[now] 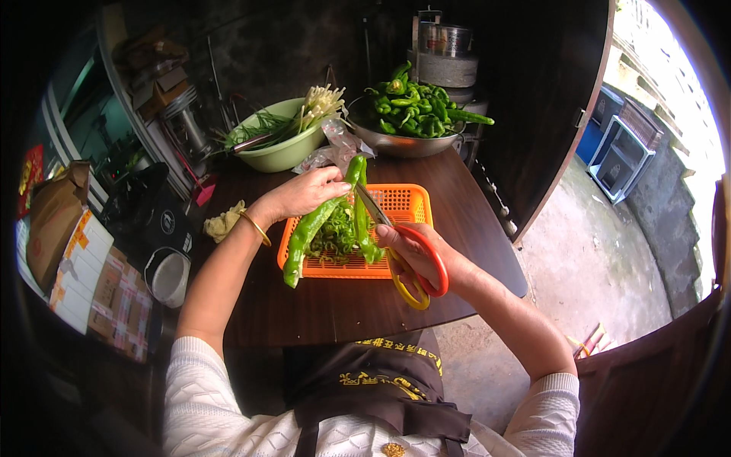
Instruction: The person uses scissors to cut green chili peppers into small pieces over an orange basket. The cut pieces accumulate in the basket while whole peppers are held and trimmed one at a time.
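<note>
My left hand (311, 195) grips long green peppers (311, 231) above an orange plastic basket (420, 203). One pepper slants down to the left past the basket's rim, and another green length hangs down on the right. My right hand (420, 254) holds scissors (416, 265) with red and yellow handles; the blades point up and left, against the pepper by my left fingers. Whether the blades are parted I cannot tell. Cut green pieces (337, 231) lie in the basket between the two hanging lengths.
On the dark wooden table (274, 314) stand a pale green basin (280, 157) of leafy stalks and a metal bowl (400, 144) heaped with green peppers. A crumpled plastic bag (342, 143) lies between them. A yellowish cloth (224, 221) rests at the left edge.
</note>
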The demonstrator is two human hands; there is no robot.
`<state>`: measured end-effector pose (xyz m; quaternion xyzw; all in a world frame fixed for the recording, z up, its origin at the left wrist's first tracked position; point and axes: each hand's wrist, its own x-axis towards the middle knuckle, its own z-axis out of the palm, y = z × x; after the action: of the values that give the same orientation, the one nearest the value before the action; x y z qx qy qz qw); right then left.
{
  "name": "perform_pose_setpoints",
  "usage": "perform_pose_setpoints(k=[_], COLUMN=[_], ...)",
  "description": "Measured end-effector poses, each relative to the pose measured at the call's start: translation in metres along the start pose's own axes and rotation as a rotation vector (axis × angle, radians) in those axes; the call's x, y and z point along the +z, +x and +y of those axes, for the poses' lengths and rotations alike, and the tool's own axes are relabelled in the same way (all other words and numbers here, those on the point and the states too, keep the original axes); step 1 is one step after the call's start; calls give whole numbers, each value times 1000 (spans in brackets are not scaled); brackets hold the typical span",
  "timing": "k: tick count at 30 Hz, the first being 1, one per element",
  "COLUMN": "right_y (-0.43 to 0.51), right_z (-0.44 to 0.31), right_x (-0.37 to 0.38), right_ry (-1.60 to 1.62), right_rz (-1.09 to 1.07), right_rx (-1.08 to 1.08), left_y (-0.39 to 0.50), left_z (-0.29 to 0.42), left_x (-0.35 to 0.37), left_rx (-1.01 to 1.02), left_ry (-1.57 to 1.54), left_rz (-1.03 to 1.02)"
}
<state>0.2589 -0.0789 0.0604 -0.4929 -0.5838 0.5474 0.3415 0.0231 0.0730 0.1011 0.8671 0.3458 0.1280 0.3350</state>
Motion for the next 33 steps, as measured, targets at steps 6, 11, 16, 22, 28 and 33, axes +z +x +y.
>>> perform_pose_setpoints(k=[6, 11, 16, 22, 28, 33], right_y=[2, 5, 3, 9, 33, 27], right_z=[0, 9, 12, 9, 14, 5], right_x=[1, -7, 2, 7, 28, 44], right_ry=[-43, 25, 202, 239, 274, 98], right_rz=[21, -90, -147, -186, -82, 203], right_rx=[-25, 56, 76, 69, -70, -260], left_y=[1, 12, 21, 18, 1, -9], left_z=[4, -4, -25, -4, 26, 31], left_x=[13, 20, 2, -6, -8, -25], left_rx=[-64, -57, -130, -172, -137, -171], left_ry=[49, 114, -287, -527, -530, -510], left_rz=[99, 175, 59, 26, 3, 40])
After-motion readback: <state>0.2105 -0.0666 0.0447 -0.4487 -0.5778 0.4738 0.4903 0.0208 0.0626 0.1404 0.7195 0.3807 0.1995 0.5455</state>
